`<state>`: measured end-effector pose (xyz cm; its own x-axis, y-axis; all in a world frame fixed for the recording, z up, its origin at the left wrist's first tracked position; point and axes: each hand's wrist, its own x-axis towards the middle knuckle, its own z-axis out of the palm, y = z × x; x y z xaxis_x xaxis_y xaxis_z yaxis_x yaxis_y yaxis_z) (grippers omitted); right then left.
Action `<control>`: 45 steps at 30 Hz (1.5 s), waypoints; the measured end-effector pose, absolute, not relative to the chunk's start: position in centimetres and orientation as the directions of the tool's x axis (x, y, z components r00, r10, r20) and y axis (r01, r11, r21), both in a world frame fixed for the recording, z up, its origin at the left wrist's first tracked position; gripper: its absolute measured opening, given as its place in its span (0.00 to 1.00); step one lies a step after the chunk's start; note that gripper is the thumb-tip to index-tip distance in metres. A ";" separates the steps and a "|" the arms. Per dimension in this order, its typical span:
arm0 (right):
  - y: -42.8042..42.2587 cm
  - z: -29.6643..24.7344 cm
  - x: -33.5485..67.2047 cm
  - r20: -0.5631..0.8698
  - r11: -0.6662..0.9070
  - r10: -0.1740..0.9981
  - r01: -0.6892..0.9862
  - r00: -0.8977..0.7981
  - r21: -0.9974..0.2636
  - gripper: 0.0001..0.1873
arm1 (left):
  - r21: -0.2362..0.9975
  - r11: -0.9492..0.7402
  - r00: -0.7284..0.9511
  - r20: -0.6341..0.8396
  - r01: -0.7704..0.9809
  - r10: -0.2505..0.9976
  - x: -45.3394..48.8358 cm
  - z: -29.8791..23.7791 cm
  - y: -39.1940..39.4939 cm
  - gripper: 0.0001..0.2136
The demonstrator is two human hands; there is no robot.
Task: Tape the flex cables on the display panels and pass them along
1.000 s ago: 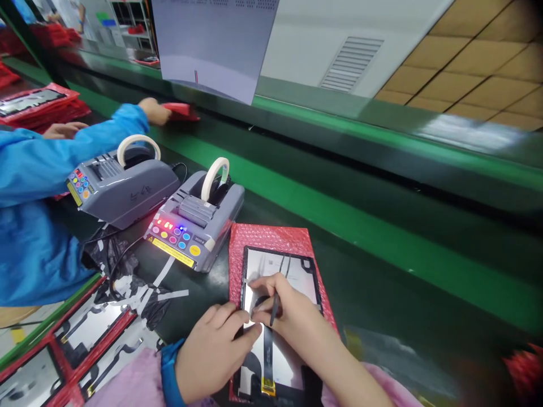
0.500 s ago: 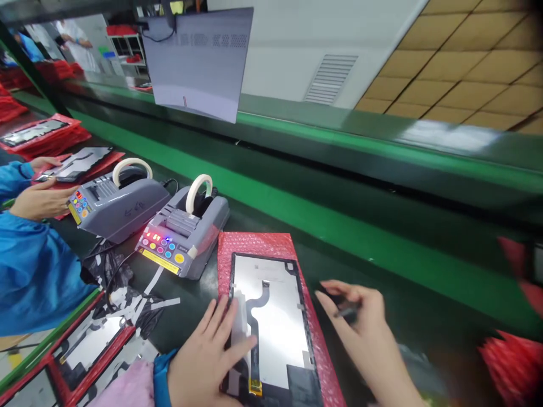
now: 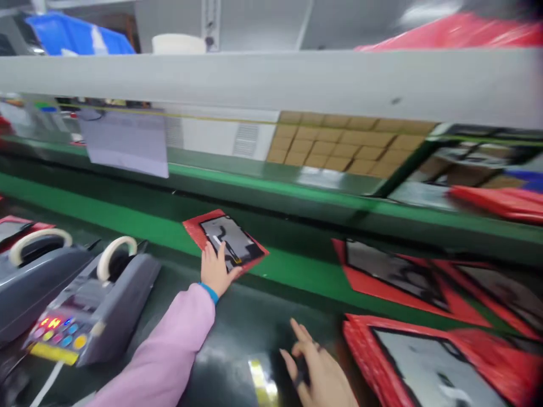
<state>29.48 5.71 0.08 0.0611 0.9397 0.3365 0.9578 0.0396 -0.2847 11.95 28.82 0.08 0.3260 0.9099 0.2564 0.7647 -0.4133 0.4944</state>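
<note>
The flat grey display panel with a black border point(image 3: 244, 240), lying on a red bubble-wrap pouch point(image 3: 194, 227), had just gone from the dark bench top point(image 3: 254, 322) in front of the person to the bright green strip point(image 3: 299, 270) beyond it, where it sat askew; that suggested the close handling of this piece had paused or finished. The left hand point(image 3: 215, 274) reached out to it with fingers spread over the panel's near side, the thumb apart from them near the pouch's edge, pinching nothing that could be seen. The right hand point(image 3: 320, 370) hung over the bench, well apart from the panel, its fingers curled about a dark slender object point(image 3: 302, 370) too blurred to identify. To the right, a stack of similar panels in red pouches point(image 3: 432, 356) stood near that hand, and another bordered panel point(image 3: 390, 265) lay farther back. On the left stood a grey tape dispenser with lit buttons point(image 3: 123, 299). Half a second earlier the panel had lain close to the person under the left palm, the right-hand stack had shown only at the picture's edge, and a co-worker's hands had been visible, now gone from view
</note>
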 end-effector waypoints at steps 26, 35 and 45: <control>24.4 8.1 49.8 -0.049 -0.600 0.800 0.799 0.599 -0.038 0.19 | 0.959 -0.257 0.416 0.284 -0.121 0.864 17.6 -0.5 25.6 0.09; 26.7 8.9 37.8 -0.050 -0.370 0.919 0.811 0.392 -0.452 0.19 | 0.780 0.217 0.373 0.023 -0.587 0.927 23.9 -1.0 22.4 0.49; 24.2 4.1 32.8 -0.072 -0.389 0.921 0.911 0.383 -0.134 0.20 | 0.677 0.305 0.226 -0.206 -0.669 0.952 22.3 -1.7 26.1 0.39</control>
<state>32.85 24.18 4.06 0.3829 0.9210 -0.0717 0.9113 -0.3893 -0.1338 22.28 26.14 -1.70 0.2256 0.9521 -0.2064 -0.6692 0.3054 0.6774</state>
